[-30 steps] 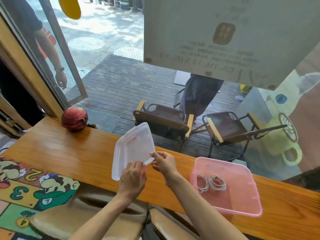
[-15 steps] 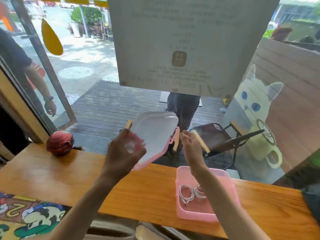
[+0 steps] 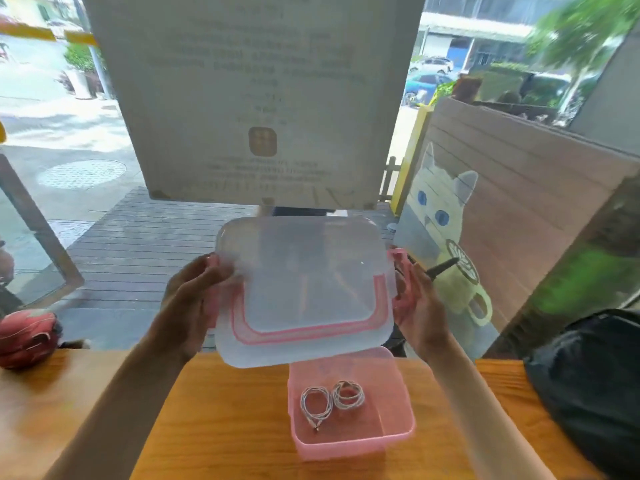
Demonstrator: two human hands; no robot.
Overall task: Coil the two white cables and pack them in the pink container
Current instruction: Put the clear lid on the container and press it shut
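The pink container [image 3: 398,436] stands open on the wooden counter, below the middle of the view. Inside it lie two coiled white cables side by side, the left coil [image 3: 314,403] larger than the right coil [image 3: 348,394]. Above the container I hold its translucent lid [image 3: 304,292] in the air, tilted toward me, its pink seal showing. My left hand [image 3: 194,303] grips the lid's left edge. My right hand [image 3: 419,306] holds the right edge at the pink clip [image 3: 401,268]. The lid covers the container's far rim.
The wooden counter [image 3: 225,410] runs left to right against a window. A red helmet [image 3: 27,336] sits at the far left. A black bag [image 3: 588,386] lies at the right. A paper sign [image 3: 256,98] hangs on the glass ahead.
The lid has come from the left, risen and turned flat-side toward me above the container. My right hand has taken hold of its right edge. The view has shifted right.
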